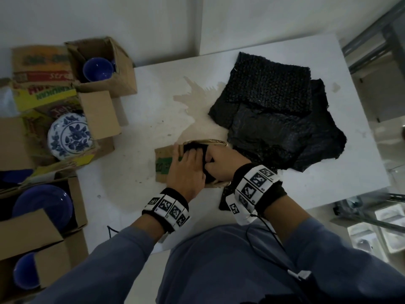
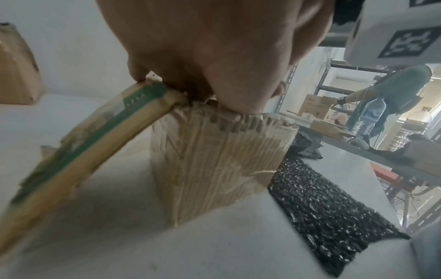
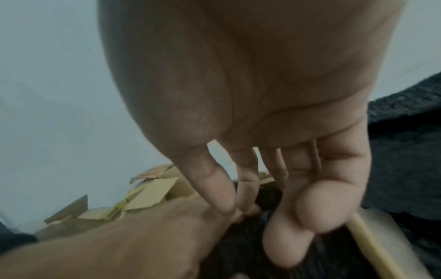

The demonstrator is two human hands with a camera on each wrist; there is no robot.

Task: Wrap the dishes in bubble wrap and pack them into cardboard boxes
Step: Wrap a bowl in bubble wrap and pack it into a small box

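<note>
— Where's the dish?

— I see a black wrapped bundle sitting down in the small box near the middle of the table. What's inside the wrap is hidden from me.

— And my hands?

— My left hand lies flat across the top of the bundle, fingers straight, its heel against the box's near wall in the left wrist view. My right hand comes in from the right, fingers loosely bent and pointing down at the black wrap; whether they pinch it I cannot tell. The two hands touch over the box mouth.

— What crowds it?

— A box flap with green print sticks out to the left. Just right of the box, and running far-right, lies a pile of black bubble wrap; one sheet reaches under my right wrist. On the left edge stand open boxes: blue bowls far and near, and a blue-and-white plate between. A pale stain marks the table beyond the box.
</note>
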